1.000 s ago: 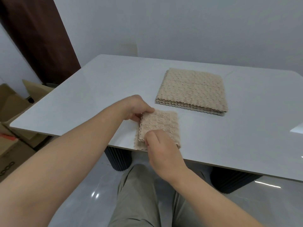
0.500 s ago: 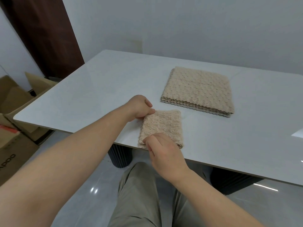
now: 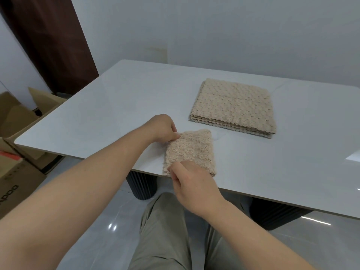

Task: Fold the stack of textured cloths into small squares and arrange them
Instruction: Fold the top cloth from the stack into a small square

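**Folded square sits at the table's lip: mind your release**

Take the folded cloth (image 3: 191, 151) as the centre of the dial, with 12 pointing away from you. Your left hand (image 3: 164, 127) pinches its corner at about 10 o'clock, fingers curled in on the plush. Your right hand (image 3: 191, 184) nips the near edge at about 6 to 7 o'clock, thumb and fingertips closed on the layers. The cloth lies flat on the white table (image 3: 116, 106), and its near edge is right at the table's near rim, perhaps a little over it. The stack of cloths (image 3: 233, 108) waiting to be folded lies at about 1 o'clock, close by but not touching.

In my judgement the fold is nearly done and you are squaring the corners. Three things could spoil it:

- The thick pile may spring the layers apart if you let go of both pinches at once.
- Any tug toward 6 o'clock could drag the square off the rim and onto your lap.
- A pull from only one hand would skew the edges, leaving a lopsided shape instead of a square.
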A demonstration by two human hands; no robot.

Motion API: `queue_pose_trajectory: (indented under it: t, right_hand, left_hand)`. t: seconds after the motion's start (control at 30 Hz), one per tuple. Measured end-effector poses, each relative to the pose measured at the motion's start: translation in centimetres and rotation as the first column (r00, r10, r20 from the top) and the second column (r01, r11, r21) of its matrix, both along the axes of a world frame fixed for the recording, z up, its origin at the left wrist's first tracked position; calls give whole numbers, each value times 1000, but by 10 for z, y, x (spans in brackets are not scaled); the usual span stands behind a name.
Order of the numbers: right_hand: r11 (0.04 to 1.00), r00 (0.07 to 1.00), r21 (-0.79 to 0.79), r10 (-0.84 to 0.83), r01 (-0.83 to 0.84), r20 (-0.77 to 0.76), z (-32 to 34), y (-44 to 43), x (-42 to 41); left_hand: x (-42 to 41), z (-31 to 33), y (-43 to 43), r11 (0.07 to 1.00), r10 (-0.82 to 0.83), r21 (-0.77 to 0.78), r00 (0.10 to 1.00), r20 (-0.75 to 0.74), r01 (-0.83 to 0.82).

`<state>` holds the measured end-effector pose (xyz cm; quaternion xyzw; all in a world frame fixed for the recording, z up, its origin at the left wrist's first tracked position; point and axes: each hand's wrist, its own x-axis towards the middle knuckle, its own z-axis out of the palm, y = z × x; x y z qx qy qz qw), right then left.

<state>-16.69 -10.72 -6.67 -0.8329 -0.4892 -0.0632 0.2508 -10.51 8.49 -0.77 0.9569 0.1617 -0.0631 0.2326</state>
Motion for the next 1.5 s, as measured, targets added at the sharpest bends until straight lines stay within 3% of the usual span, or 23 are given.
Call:
queue_pose_trajectory:
  t: [0.1,0.23,0.3,0.37,0.47,0.63,0.73,1.03,1.23,1.37,1.5]
  right_hand:
    - [1000,991,-14,25,-27,-131,26,-6,-1]
    - [944,942,161,-247,286,-226,53,-14,29]
    - [897,897,158,-369,412,-243,55,-22,56]
    - [898,874,82,-395,433,-282,56,-31,77]
    - [938,882,18,-318,346,-348,64,-42,88]
    - [951,916,138,-218,277,-338,77,-43,77]
    - [968,890,153,-113,199,-443,82,-44,69]
    - [997,891,55,-26,57,-453,95,-46,55]
    - [951,826,135,-166,279,-538,95,-47,63]
    - [876,719,294,-83,383,-691,82,-47,73]
    - [789,669,377,-58,485,-741,66,-46,81]
  left_hand:
    - [-3,-3,-4,999,-14,30,1000,-23,15]
    - [-11,0,-9,999,-5,-47,1000,9,5]
    - [-19,8,-13,995,-12,-96,997,76,19]
    - [-30,19,-21,986,-17,-160,985,171,44]
    - [-44,36,-32,971,5,-228,940,342,78]
    - [-55,50,-35,929,127,-362,847,517,82]
    - [-56,56,-34,909,152,-405,820,551,104]
    - [-50,49,-23,870,231,-488,822,521,65]
    - [-45,38,-24,768,318,-636,821,474,70]
    - [-44,34,-26,761,323,-646,828,458,60]
    - [-45,32,-26,782,276,-618,841,465,84]
